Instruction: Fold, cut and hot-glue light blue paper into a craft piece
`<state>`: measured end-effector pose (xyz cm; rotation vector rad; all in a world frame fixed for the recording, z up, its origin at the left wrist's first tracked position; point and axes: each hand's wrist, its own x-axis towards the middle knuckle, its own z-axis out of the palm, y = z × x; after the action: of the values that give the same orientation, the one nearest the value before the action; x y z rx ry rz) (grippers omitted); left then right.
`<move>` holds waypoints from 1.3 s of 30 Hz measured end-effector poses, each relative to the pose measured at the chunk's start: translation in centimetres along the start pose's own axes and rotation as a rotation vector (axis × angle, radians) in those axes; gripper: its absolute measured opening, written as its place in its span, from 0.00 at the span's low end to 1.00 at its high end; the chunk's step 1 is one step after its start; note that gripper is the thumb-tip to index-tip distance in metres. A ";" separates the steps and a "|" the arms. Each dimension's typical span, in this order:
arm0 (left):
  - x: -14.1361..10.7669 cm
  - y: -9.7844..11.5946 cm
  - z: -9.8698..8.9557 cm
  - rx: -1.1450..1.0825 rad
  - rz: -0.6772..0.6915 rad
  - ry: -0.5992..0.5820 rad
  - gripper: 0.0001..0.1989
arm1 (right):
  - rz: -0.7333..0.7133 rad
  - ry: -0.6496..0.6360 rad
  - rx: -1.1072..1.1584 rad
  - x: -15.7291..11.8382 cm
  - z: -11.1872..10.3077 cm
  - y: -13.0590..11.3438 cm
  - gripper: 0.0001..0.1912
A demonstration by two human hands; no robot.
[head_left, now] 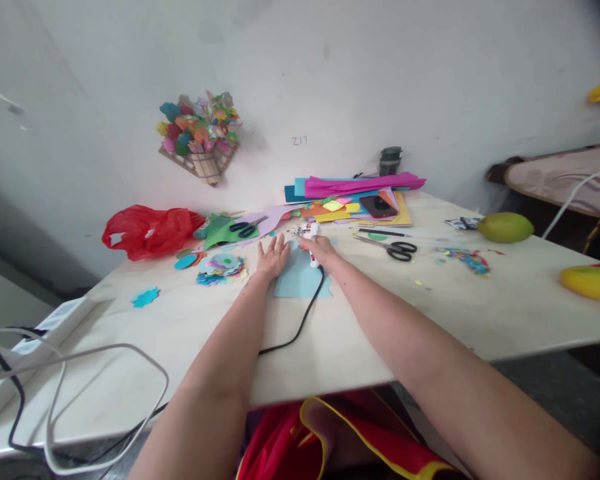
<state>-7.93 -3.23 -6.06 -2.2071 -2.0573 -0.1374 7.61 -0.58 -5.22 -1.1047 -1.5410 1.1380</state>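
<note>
My right hand [322, 249] is closed around a white glue gun [311, 231] with red marks, at the far edge of a light blue paper sheet [297, 279]. From the gun's handle a black cord [304, 321] runs back across the paper and under my left forearm. Fingers spread, my left hand [274, 256] rests at the sheet's left edge and holds nothing visible. A small silvery bit beside the gun's nozzle is too blurred to name.
Cut paper flowers [222, 267] are piled to the left, near a red plastic bag [153, 231]. Scissors [401, 250] and a pencil [383, 232] lie right. Coloured sheets and a phone [379, 207] lie behind. A power strip [35, 347] with cables occupies the left edge; mangoes [506, 227] lie right.
</note>
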 end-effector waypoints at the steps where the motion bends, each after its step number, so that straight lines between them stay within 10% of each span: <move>1: -0.2 0.2 -0.1 -0.004 0.002 0.017 0.23 | -0.010 -0.013 -0.020 0.1 -0.1 0.1 0.17; 10: -0.9 0.4 -0.4 -0.042 -0.073 0.198 0.20 | 0.006 -0.049 0.005 0.0 -0.7 0.6 0.17; 39: 0.2 -0.3 0.6 -0.046 -0.063 0.085 0.25 | 0.133 0.019 0.323 -0.4 -0.6 0.0 0.11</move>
<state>-8.23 -2.91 -6.61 -2.1235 -2.0991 -0.2824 8.29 -0.89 -5.18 -1.0038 -1.2286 1.4059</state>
